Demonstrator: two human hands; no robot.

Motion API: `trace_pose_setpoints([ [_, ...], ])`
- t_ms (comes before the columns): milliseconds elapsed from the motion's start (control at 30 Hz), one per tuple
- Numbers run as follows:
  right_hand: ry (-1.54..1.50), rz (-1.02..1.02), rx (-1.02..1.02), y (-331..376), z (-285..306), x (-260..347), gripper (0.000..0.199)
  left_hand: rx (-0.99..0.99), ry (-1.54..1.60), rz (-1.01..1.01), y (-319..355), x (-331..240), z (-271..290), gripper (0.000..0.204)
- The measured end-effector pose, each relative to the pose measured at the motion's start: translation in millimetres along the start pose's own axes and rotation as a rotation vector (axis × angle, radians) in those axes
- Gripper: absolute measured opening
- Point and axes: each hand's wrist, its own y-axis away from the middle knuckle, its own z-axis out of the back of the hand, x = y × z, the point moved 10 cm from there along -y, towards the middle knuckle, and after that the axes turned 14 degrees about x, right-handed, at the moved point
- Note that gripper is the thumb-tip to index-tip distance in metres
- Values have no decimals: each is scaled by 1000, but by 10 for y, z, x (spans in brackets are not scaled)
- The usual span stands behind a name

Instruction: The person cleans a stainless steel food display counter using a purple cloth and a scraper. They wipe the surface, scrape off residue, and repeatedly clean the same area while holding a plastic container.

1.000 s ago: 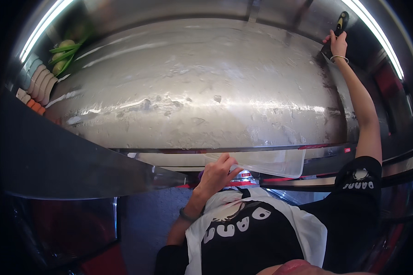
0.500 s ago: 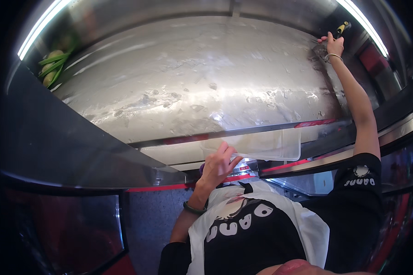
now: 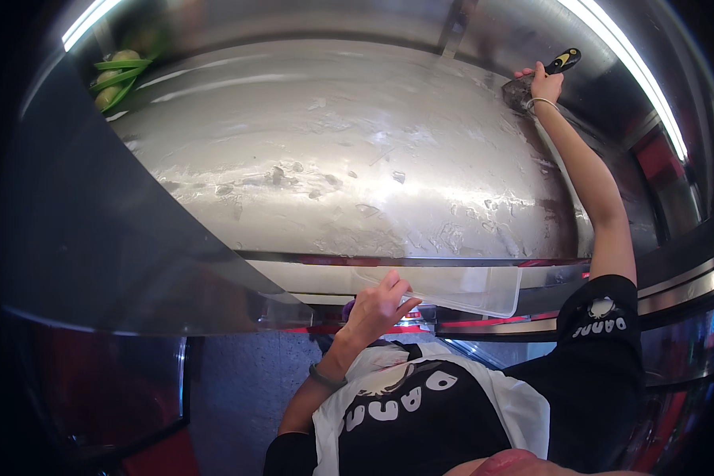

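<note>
My right hand [image 3: 546, 84] is stretched out to the far right corner of a wet steel worktop [image 3: 293, 119]. It is closed round a scraper [image 3: 564, 61] with a black and yellow handle. The scraper's dark, flat blade [image 3: 517, 94] lies low against the steel. Close to my body, my left hand [image 3: 377, 308] pinches the rim of a clear plastic tub [image 3: 484, 293]. The tub sits just under the worktop's front edge, partly hidden by it. Wet smears and small clear bits [image 3: 278, 174] are scattered over the steel.
Green stalks and roundish pale vegetables [image 3: 123, 75] lie at the far left corner. A dark panel [image 3: 79, 198] rises along the left side. Steel walls [image 3: 333, 20] close off the back, with a light strip [image 3: 635, 63] at the right. Grey floor [image 3: 246, 381] shows below.
The view has shifted, so the worktop sits differently in it. The scraper has turned and more of its blade shows. My left hand keeps its hold on the tub.
</note>
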Motion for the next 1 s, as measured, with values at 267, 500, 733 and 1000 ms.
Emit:
trace_pose_setpoints([
  [267,417,-24,95,-21,-939,-3,56,-37,-9,-5,-4,-42,-2,24],
  [500,246,-32,-84,-109,-594,61,55,-31,-13,-48,40,-75,-10,26],
  [733,427,230,103,91,-1080,531,47,-10,-26,-9,14,-23,-21,23],
  [1000,487,188,175,76,-1213,521,51,36,2,-4,-5,15,-31,24],
])
